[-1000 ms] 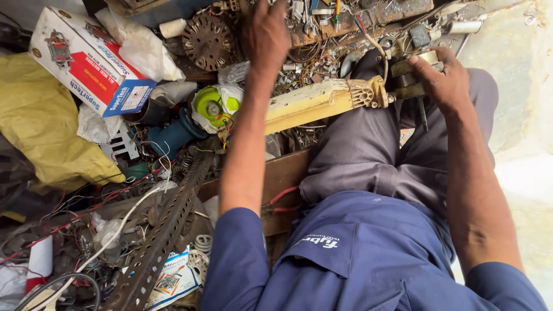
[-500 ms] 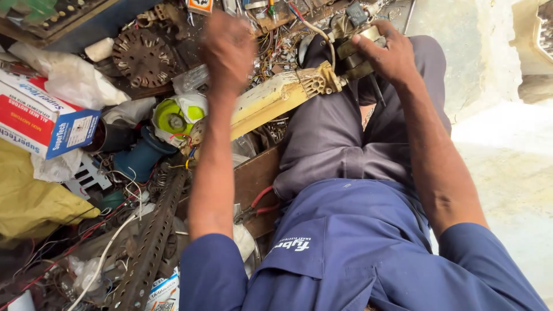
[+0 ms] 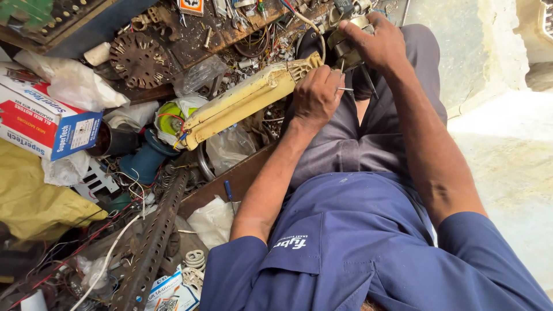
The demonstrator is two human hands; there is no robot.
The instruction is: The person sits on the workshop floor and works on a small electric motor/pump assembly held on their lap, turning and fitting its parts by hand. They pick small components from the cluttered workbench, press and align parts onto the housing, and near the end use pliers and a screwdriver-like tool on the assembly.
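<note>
My left hand (image 3: 315, 95) is closed around a thin metal pin or screw, its tip poking out toward my knee, beside the end of a long yellowish plastic housing (image 3: 247, 101). My right hand (image 3: 377, 43) grips a small round metal motor part (image 3: 345, 41) resting on my knee. I sit in grey trousers and a blue shirt. What lies under my right palm is hidden.
Clutter fills the floor to the left: a red, white and blue carton (image 3: 43, 124), a round rusty toothed disc (image 3: 140, 59), a perforated metal angle bar (image 3: 152, 242), a yellow cloth (image 3: 34, 198), plastic bags, wires. A bare concrete floor (image 3: 507, 161) lies on the right.
My left hand has come back from the parts pile far ahead to my knee and now holds a thin pin. The view has shifted, so the clutter sits lower in frame.
</note>
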